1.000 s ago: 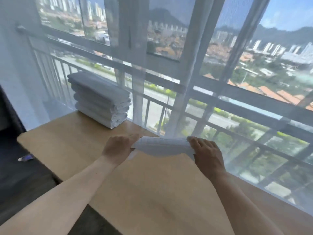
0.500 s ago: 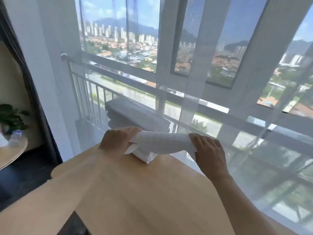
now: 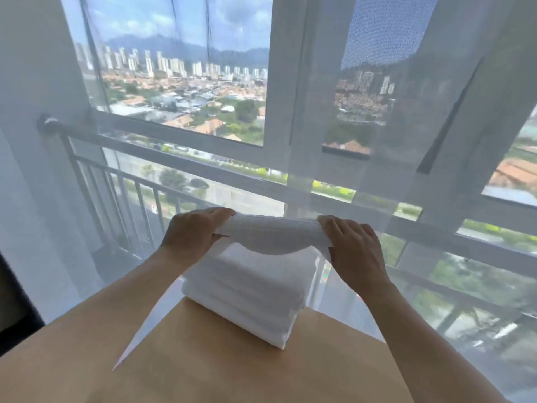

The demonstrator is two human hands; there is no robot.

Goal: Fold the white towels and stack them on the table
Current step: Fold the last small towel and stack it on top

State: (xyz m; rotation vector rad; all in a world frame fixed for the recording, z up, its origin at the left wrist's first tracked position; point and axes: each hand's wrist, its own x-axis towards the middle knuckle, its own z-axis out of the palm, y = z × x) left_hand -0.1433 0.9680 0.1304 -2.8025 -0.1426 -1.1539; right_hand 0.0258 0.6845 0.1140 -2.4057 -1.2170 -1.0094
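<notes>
Wood-toned and smooth, the tabletop (image 3: 290, 370) stands against a window (image 3: 186, 71) with a white frame, a railing (image 3: 122, 187) and a sheer curtain (image 3: 406, 141); city blocks and hills show through the glass. No brand, label or writing can be read. One stack of folded white towels (image 3: 247, 295) sits at the far edge of the tabletop (roughly four layers; the exact number cannot be told). One more folded towel (image 3: 276, 234) is held just above the stack. Two hands are in view: the left hand (image 3: 194, 231) grips its left end, and the right hand (image 3: 351, 245) grips its right end.
</notes>
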